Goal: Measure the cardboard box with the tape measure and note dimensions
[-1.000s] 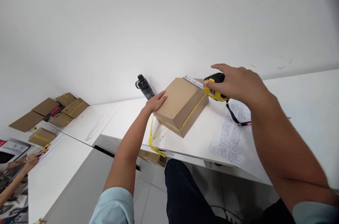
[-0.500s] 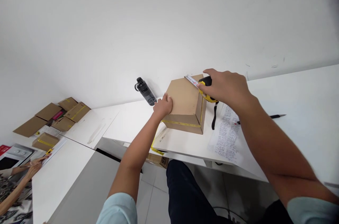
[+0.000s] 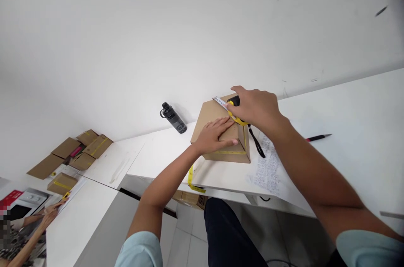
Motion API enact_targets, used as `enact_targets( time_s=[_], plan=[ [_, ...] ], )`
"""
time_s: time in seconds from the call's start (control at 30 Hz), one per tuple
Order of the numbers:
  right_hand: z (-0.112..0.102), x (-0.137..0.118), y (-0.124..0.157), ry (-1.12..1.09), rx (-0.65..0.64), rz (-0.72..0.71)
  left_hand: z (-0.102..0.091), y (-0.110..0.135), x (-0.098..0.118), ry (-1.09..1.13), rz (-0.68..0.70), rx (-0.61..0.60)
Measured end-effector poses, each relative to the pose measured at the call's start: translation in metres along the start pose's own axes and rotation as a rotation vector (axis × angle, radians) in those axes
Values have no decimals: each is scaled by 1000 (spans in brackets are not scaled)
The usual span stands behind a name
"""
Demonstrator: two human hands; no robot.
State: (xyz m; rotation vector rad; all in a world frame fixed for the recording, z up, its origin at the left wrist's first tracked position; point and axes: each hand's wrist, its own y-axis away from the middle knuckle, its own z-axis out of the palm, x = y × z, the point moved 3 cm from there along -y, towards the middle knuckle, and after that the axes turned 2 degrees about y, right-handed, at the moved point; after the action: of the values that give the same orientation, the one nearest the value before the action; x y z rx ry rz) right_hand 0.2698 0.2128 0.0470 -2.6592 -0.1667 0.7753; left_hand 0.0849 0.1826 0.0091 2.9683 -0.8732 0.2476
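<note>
A brown cardboard box (image 3: 208, 116) with yellow tape along its edges stands on the white table (image 3: 347, 132). My left hand (image 3: 216, 133) lies flat on the box's top, fingers spread. My right hand (image 3: 255, 107) grips a yellow and black tape measure (image 3: 234, 114) at the box's far right corner. A short length of its blade (image 3: 220, 103) sticks out over the box's top. The measure's black strap (image 3: 256, 143) hangs down beside the box.
A dark water bottle (image 3: 173, 117) stands by the wall left of the box. A printed sheet (image 3: 268, 168) and a pen (image 3: 317, 137) lie to the right. Several cardboard boxes (image 3: 80, 149) sit far left, near another person's hands (image 3: 47, 216). A yellow strip (image 3: 193, 183) hangs off the table's edge.
The box has turned on the table. My left hand moved from the box's left edge onto its top. My right hand with the tape measure shifted left over the box.
</note>
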Motion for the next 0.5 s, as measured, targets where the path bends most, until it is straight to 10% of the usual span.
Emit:
enact_targets(
  time_s=[0.5],
  plan=[
    [-3,10,-7,-77,106,54,8,-48,48,346,-519,311]
  ],
)
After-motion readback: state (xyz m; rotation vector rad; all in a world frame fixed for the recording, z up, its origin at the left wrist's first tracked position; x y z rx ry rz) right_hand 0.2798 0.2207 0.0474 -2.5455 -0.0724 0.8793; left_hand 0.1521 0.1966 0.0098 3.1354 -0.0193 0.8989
